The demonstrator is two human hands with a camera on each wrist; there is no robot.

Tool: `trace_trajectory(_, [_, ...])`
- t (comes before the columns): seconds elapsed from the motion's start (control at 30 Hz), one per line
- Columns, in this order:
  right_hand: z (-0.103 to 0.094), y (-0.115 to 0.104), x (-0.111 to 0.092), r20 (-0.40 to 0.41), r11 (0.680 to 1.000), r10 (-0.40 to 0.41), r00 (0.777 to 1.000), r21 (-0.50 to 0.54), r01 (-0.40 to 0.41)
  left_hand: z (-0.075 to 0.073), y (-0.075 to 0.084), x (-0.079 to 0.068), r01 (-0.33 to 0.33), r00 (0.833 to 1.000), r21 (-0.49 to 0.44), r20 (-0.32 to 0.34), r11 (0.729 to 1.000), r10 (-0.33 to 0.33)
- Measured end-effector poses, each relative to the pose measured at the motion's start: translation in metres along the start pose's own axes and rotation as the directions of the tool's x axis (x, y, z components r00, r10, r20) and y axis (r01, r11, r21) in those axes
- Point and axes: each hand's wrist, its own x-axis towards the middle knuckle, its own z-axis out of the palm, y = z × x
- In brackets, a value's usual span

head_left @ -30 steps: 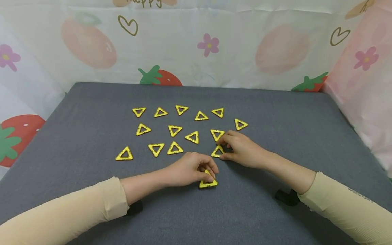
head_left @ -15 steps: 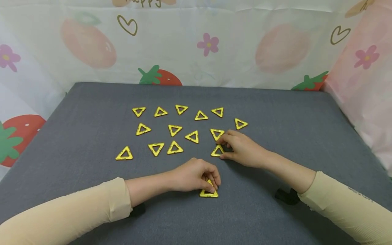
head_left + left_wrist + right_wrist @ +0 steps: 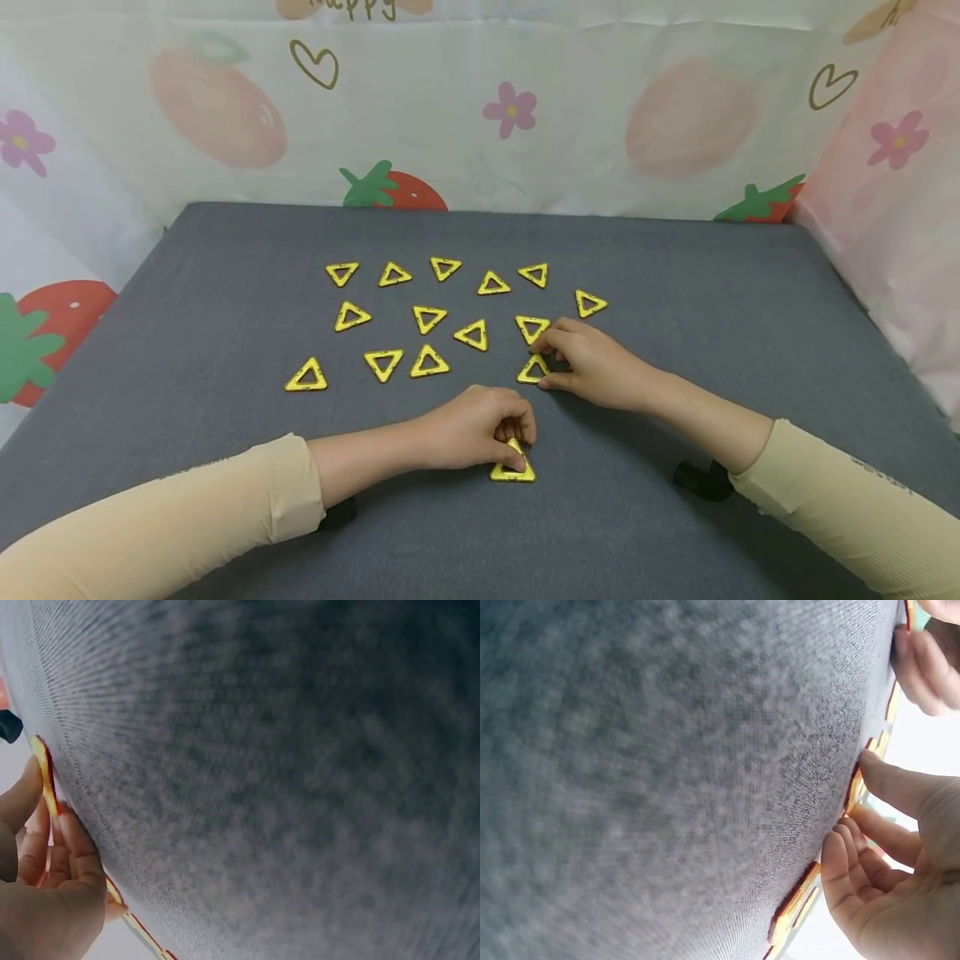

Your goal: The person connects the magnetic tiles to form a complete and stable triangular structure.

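My left hand (image 3: 476, 429) is at the near middle of the table, its thumb on a yellow triangular tile (image 3: 512, 477) with a hollow centre. In the left wrist view, thumb and fingers pinch that tile (image 3: 43, 772) at its edge, close over the cloth. Farther away, my right hand (image 3: 592, 362) has thumb and index finger on a second yellow triangular tile (image 3: 528, 380), partly hidden by the fingertips. The right wrist view shows those fingers at the ends of this tile (image 3: 853, 787). Just beyond it lies another such tile (image 3: 522, 322), close to the right index finger.
Several more yellow triangular tiles lie flat and apart, including one at the left (image 3: 306, 387) and one at the right (image 3: 590, 312). Grey cloth (image 3: 712, 292) covers the table. A printed curtain (image 3: 570, 142) hangs behind its back edge.
My left hand has drawn its tile nearer to me, mostly in the first half second, and its fingers have since shifted slightly. The right hand has stayed in place on its tile.
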Motion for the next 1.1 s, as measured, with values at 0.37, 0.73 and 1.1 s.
trace_trajectory(0.37, [0.0,0.0,0.0,-0.002,1.0,0.001,1.0,-0.008,-0.001,-0.006,-0.006,-0.016,0.047,0.998,0.048,-0.053,0.998,-0.044])
trace_trajectory(0.73, [0.0,0.0,0.0,-0.003,1.0,-0.001,1.0,-0.007,0.001,-0.007,-0.009,-0.022,-0.013,1.0,0.072,0.011,0.997,0.012])
trace_trajectory(1.1, [0.0,0.0,0.0,-0.008,1.0,-0.005,1.0,-0.013,0.005,-0.007,-0.009,-0.023,-0.012,1.0,0.072,-0.016,0.997,0.014])
